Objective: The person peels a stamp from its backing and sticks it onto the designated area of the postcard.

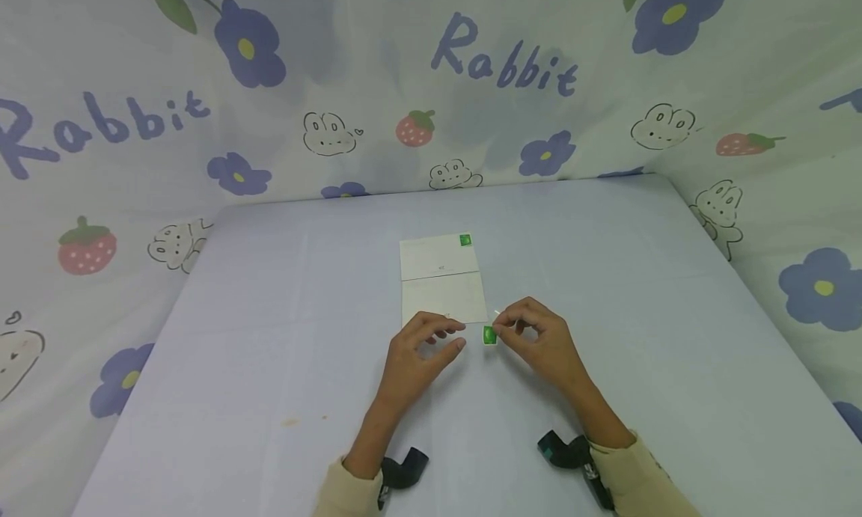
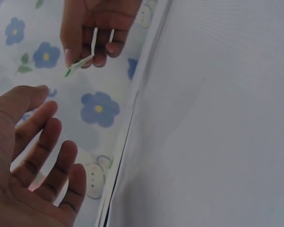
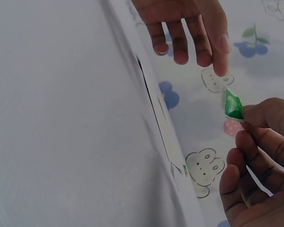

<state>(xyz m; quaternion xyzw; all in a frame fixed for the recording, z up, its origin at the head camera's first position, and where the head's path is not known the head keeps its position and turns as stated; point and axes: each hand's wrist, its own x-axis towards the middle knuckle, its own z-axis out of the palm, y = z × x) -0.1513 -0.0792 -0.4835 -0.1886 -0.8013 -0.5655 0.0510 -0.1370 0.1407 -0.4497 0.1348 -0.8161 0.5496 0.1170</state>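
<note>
- Curving loosely, fingers parted and holding nothing: left hand, by the near left corner of the white sheet.
- Right hand pinching a green sticker, raised above the table near the sheet's near right corner.
- White sheet, lined across, towards the table's far edge; green stamp in its far right corner.
- Rabbit-print curtain beyond that edge.

The paper lies on the table, beyond the sticker.
</note>
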